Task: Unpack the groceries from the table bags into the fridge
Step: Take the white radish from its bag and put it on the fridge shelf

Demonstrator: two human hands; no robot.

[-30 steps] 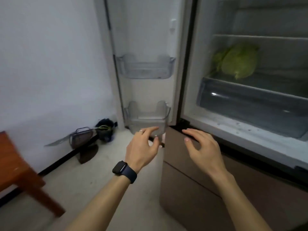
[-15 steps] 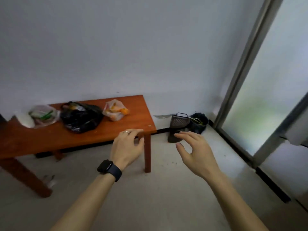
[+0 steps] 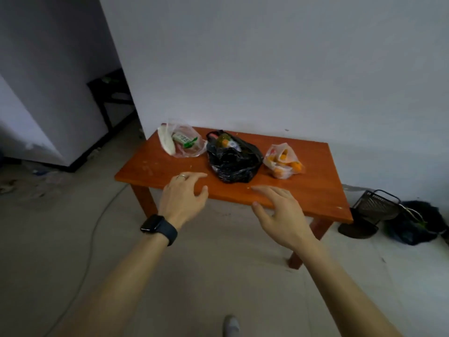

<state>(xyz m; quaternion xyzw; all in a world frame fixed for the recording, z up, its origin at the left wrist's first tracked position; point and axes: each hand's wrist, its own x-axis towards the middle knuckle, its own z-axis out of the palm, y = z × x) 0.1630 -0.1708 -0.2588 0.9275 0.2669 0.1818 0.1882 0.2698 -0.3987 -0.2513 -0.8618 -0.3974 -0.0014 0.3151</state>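
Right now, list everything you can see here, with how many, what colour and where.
table: one, orange-brown wood, against the white wall
clear bag: one, transparent, table's left end, holding a white item and a green-labelled pack
black bag: one, black, middle of the table, open at the top with bottles showing
bag of oranges: one, clear with orange fruit, table's right part
wire rack: one, dark, on the floor right of the table
dark bundle: one, blackish, floor at far right
cable: one, pale, along the floor on the left
smartwatch: one, black, left wrist
ring: one, silver, left hand finger
left hand: empty, open, before the table's near edge
right hand: empty, open, before the table's near edge
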